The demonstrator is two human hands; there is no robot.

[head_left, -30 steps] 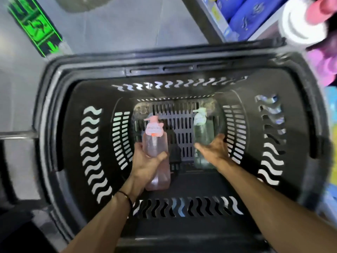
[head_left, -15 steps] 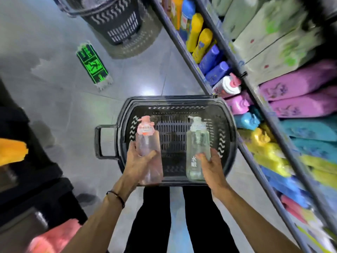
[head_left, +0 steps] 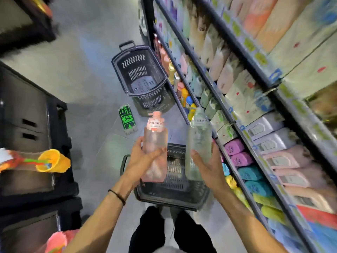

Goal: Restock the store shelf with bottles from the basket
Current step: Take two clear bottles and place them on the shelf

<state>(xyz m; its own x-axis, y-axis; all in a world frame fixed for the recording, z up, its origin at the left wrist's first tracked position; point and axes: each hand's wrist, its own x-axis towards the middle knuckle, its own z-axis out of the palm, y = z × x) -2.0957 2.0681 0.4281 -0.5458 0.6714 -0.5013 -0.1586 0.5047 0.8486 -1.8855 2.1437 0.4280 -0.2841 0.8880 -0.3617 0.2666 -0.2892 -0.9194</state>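
Fingers (head_left: 137, 145) of the left hand (head_left: 140, 161) wrap a pink bottle (head_left: 155, 141); the right hand (head_left: 206, 165) clamps a clear bottle (head_left: 198, 139) at its 3 o'clock. Both hang above the basket (head_left: 175, 181), with the shelf (head_left: 236, 127) at 3 o'clock.

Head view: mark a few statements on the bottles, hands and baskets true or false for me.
1. The left hand holds the pink-capped bottle. True.
2. The right hand is empty. False: it holds the clear bottle.
3. Both bottles lie in the near basket. False: both are held up out of it.
4. A second basket stands farther along the aisle, by the shelf. True.
5. The shelf is on the person's left. False: it is on the right.
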